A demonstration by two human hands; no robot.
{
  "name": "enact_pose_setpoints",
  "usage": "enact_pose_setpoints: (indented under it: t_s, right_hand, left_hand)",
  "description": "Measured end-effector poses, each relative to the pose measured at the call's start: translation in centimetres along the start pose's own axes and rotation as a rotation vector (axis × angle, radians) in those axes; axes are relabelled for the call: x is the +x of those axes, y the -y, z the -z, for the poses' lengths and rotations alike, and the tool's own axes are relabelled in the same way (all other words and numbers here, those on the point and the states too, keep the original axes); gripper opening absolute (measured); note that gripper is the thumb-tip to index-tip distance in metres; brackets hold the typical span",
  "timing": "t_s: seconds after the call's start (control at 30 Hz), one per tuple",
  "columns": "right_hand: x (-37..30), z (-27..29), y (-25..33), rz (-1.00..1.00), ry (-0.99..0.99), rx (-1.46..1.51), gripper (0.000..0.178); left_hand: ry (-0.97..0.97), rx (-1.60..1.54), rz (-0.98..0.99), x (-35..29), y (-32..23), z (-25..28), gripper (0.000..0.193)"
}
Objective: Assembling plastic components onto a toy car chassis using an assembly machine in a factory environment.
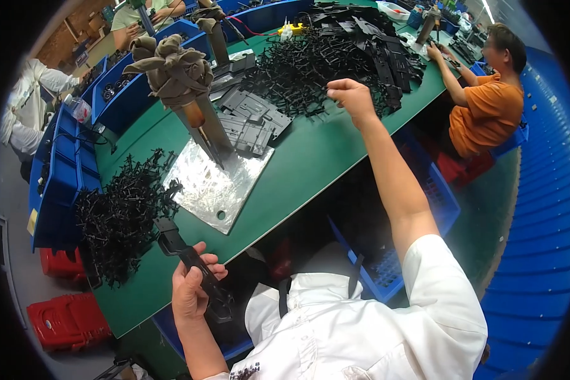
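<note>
Beside the blue bins (117, 95), left hand (190, 291) grips a black plastic part (193, 263).

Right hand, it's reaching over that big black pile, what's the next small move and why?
Probably close the right hand on one piece from the pile of black plastic parts: its fingers are at the pile's edge, apparently empty, while the left hand grips a long black part.

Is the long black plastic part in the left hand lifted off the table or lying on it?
Lifted. The left hand grips the long black plastic part near the green table edge, its upper end raised.
</note>
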State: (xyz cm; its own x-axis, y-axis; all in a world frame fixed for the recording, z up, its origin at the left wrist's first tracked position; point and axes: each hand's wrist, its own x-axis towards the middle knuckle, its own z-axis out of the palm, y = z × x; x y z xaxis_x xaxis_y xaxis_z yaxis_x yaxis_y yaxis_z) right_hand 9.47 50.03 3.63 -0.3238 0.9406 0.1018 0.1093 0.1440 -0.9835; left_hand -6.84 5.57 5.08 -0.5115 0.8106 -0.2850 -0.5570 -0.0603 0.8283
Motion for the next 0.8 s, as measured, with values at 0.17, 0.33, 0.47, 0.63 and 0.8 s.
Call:
enact_pose_setpoints:
  t_s: [0.17, 0.33, 0.47, 0.63, 0.8]
  right_hand:
    - [0.9, 3.0, -1.6, -0.345, 0.095, 0.723, 0.030]
    - [-1.1, 1.7, -1.2, -0.200, 0.006, 0.398, 0.026]
    - [-2.0, -0.2, -1.8, 0.305, -0.120, -0.227, 0.024]
    - [-3.1, -1.7, -1.9, 0.761, -0.116, -0.665, 0.022]
    - [-3.4, -2.3, -1.8, 0.796, -0.098, -0.812, 0.007]
  left_hand:
    - [0.022, -0.028, 0.015, -0.1, 0.3, -0.2, 0.076]
    - [0.021, -0.021, 0.018, -0.3, 0.6, -0.3, 0.074]
    - [0.002, -0.011, 0.012, -0.6, 0.8, -0.1, 0.073]
    - [0.000, 0.006, 0.002, -0.8, 1.0, 0.2, 0.071]
    - [-0.018, 0.034, 0.003, -0.9, 1.1, 0.2, 0.073]
